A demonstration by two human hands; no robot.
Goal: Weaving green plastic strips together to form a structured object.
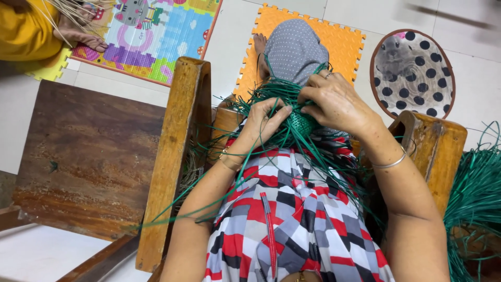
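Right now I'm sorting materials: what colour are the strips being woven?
Dark green strips, between left hand and right hand; head view.

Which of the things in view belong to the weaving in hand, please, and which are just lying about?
In hand:
- left hand and right hand, both on the green woven piece
- loose green strips fanning out from it

Lying about:
- bundle of green strips
- orange foam mat
- polka-dot round mat
- wooden stool
- colourful play mat
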